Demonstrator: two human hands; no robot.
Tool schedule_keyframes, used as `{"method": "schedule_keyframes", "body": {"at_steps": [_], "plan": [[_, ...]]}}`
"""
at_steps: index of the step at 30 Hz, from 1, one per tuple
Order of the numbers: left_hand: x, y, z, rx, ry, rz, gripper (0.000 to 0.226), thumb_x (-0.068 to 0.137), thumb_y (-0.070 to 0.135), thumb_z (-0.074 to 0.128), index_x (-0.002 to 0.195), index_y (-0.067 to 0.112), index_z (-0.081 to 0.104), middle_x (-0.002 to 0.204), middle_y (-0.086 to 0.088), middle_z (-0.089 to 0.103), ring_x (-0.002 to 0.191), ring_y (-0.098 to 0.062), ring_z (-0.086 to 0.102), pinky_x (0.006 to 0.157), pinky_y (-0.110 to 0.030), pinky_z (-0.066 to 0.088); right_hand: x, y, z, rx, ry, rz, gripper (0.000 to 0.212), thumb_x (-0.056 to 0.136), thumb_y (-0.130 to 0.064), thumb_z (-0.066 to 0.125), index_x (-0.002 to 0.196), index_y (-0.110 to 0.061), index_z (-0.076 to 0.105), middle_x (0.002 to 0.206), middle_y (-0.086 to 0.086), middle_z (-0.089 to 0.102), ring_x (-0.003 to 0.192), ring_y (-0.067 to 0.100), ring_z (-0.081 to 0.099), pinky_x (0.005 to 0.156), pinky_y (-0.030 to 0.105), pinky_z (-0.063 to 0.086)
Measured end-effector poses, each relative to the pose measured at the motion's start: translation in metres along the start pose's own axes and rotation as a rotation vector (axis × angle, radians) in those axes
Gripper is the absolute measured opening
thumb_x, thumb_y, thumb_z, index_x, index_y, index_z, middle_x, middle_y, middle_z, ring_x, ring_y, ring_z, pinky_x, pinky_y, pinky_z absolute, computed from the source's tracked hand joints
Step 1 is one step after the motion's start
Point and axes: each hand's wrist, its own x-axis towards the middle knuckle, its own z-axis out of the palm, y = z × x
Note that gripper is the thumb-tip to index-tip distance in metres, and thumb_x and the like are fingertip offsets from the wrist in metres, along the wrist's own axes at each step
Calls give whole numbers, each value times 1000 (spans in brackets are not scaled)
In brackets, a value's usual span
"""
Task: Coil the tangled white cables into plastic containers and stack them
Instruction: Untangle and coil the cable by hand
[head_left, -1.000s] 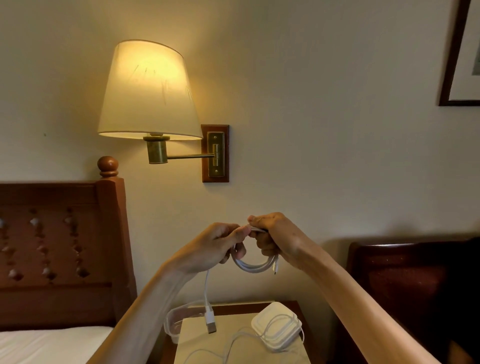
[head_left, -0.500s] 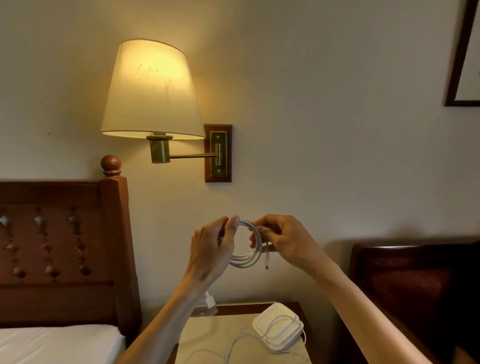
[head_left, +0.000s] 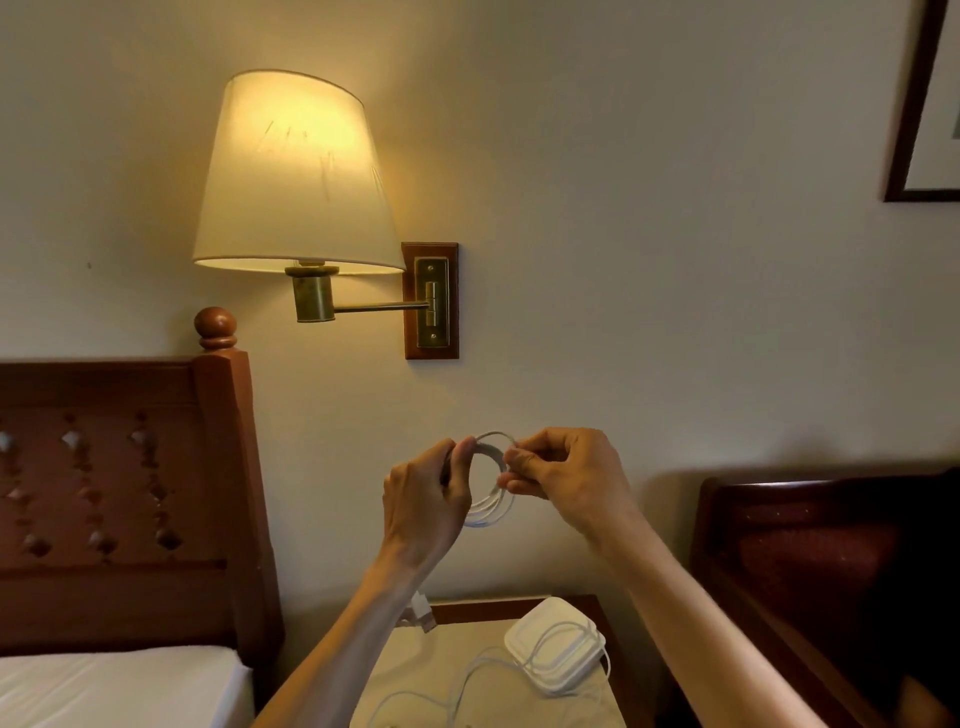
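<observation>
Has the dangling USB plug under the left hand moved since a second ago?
Yes. The USB plug has risen: a second ago it hung well below the nightstand's back edge, over its top; now it sits at that edge, beside the left forearm, as the cable coil took up slack.

Coiled white cable (head_left: 488, 512) partly hidden behind left hand (head_left: 423, 512); plug end (head_left: 422, 613) half behind forearm; picture frame (head_left: 919, 104) and nightstand (head_left: 597, 605) cropped by edges

A wooden counter (head_left: 582, 603) holds a white lidded plastic container (head_left: 558, 647) with loose white cable (head_left: 467, 680) lying beside it.
</observation>
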Motion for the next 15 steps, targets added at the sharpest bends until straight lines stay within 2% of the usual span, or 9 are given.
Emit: {"method": "schedule_keyframes", "body": {"at_steps": [4, 7, 9, 12, 13, 15], "plan": [[0, 12, -3, -185, -26, -189, 32, 100, 33, 46, 92, 15, 71, 52, 7, 48, 49, -8, 45, 46, -18, 32, -10, 17, 23, -24, 140, -168, 8, 88, -9, 68, 95, -11, 70, 84, -1, 73, 76, 8, 72, 68, 20, 57], [2, 21, -11, -346, -51, -288, 32, 101, 33, 44, 90, 23, 72, 46, 13, 38, 46, -6, 36, 46, -13, 28, -8, 33, 30, -427, 341, -496, 11, 80, -16, 78, 90, -15, 74, 96, -6, 68, 82, 8, 59, 63, 19, 51], [5, 24, -16, -417, -72, -330, 38, 101, 36, 44, 72, 32, 69, 48, 10, 35, 48, -6, 31, 48, -17, 26, -5, 40, 30, -585, 416, -627, 13, 78, -22, 81, 87, -16, 74, 114, 1, 57, 94, 10, 51, 68, 17, 48], [6, 30, -22, -479, -96, -383, 49, 100, 34, 45, 53, 27, 56, 48, 7, 32, 47, -6, 28, 48, -17, 25, -1, 41, 24, -529, 370, -709, 11, 81, -18, 79, 87, -11, 72, 132, 4, 46, 115, 12, 52, 87, 19, 50], [7, 33, -23, -506, -110, -397, 51, 100, 33, 44, 50, 26, 53, 46, 9, 31, 45, -6, 27, 46, -16, 25, 0, 41, 22, -508, 336, -723, 12, 82, -15, 78, 89, -9, 72, 134, 4, 47, 116, 7, 52, 90, 15, 48], [8, 38, -27, -550, -141, -417, 57, 101, 32, 43, 45, 28, 51, 43, 10, 30, 40, -5, 26, 42, -13, 24, 3, 38, 20, -501, 275, -734, 14, 83, -11, 76, 93, -5, 68, 135, 7, 50, 108, 1, 56, 87, 6, 46]]}}
